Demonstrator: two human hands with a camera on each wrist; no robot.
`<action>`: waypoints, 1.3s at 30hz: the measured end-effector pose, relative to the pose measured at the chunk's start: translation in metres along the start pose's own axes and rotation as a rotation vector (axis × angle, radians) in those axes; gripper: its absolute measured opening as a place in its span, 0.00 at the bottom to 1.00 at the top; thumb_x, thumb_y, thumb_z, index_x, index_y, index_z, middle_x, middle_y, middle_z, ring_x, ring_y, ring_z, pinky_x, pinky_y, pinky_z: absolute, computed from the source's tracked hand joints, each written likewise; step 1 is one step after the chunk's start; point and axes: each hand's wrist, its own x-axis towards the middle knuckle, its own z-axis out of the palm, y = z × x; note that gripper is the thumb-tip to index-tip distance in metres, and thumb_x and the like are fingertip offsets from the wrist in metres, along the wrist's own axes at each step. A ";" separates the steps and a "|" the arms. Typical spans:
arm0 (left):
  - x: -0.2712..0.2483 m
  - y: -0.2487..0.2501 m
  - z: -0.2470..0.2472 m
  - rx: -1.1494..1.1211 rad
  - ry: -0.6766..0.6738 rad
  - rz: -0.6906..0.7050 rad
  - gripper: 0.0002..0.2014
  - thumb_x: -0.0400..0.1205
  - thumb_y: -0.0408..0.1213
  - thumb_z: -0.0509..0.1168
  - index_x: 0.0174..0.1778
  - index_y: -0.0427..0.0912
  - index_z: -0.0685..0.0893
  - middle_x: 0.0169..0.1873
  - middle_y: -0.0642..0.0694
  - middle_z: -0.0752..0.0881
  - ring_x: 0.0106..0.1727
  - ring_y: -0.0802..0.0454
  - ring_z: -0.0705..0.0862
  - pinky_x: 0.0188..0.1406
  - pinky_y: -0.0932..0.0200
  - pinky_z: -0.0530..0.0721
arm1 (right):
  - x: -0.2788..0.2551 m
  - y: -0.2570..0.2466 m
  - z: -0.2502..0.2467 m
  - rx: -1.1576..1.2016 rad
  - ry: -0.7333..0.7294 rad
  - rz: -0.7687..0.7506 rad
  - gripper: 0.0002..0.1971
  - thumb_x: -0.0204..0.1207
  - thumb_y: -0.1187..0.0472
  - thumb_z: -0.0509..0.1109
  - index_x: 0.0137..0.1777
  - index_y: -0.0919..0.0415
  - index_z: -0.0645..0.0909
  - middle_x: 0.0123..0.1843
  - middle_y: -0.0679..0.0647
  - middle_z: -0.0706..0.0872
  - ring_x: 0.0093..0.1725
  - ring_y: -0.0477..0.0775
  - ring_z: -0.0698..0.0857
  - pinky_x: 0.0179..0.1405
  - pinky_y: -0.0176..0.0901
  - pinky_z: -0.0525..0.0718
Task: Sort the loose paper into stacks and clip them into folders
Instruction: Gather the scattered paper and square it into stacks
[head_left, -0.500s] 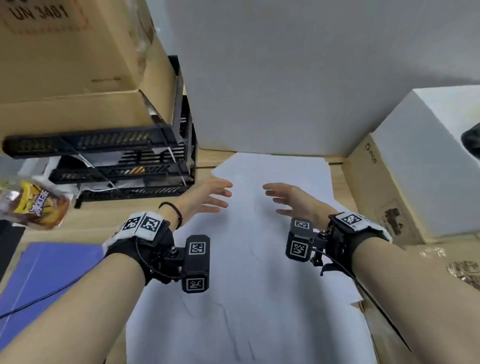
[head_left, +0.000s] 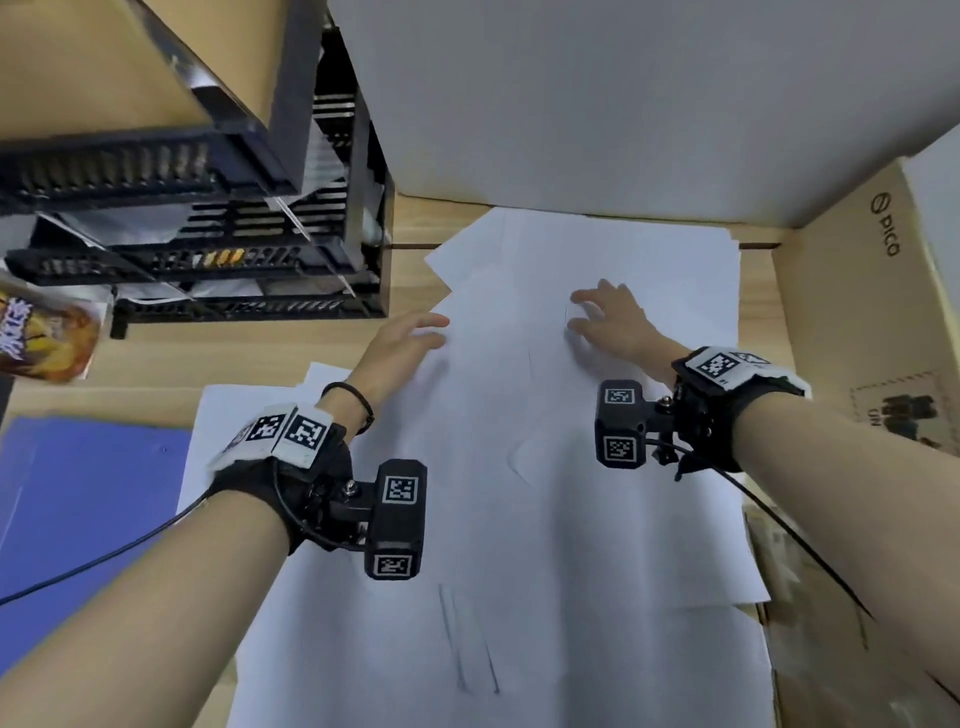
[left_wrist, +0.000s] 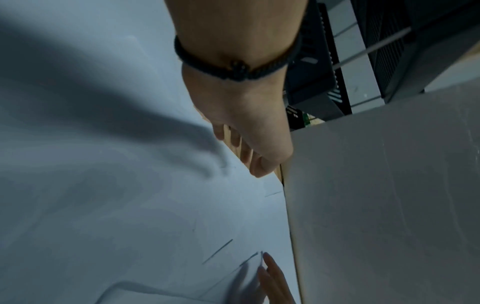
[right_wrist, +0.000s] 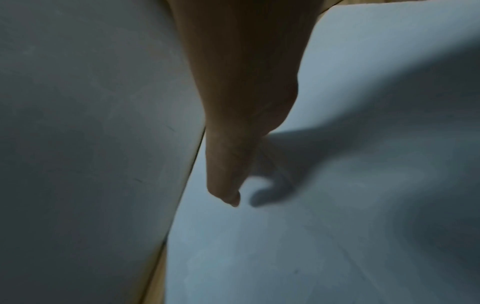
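White paper (head_left: 519, 467) runs lengthwise away; left hand (head_left: 400, 343) and right hand (head_left: 613, 322) flat, grips wide.

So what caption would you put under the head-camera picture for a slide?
Both hands, left hand and right hand, reach open over loose white paper on a wooden desk.

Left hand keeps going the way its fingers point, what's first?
Likely more loose paper: the left hand rests at the sheets' left edge. Beyond stands the white board. Depth is unclear.
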 end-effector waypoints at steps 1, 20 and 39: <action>0.005 -0.002 0.001 0.025 0.014 0.016 0.15 0.83 0.34 0.62 0.65 0.46 0.82 0.63 0.55 0.77 0.60 0.60 0.75 0.43 0.74 0.71 | 0.002 0.004 0.004 -0.116 -0.030 -0.048 0.28 0.79 0.53 0.64 0.79 0.56 0.67 0.80 0.60 0.62 0.81 0.63 0.56 0.78 0.65 0.59; 0.102 0.017 0.034 0.716 0.086 0.131 0.44 0.72 0.57 0.71 0.79 0.40 0.61 0.81 0.38 0.56 0.82 0.40 0.52 0.79 0.43 0.58 | -0.006 0.082 -0.005 0.163 0.402 0.252 0.30 0.69 0.44 0.67 0.70 0.56 0.70 0.77 0.64 0.67 0.78 0.66 0.63 0.71 0.54 0.67; 0.085 0.042 0.042 0.302 -0.050 0.001 0.41 0.67 0.53 0.78 0.75 0.48 0.70 0.69 0.49 0.77 0.66 0.46 0.79 0.64 0.51 0.79 | -0.014 0.069 -0.002 0.424 0.385 0.372 0.44 0.50 0.38 0.71 0.69 0.56 0.72 0.66 0.55 0.77 0.66 0.62 0.78 0.63 0.63 0.80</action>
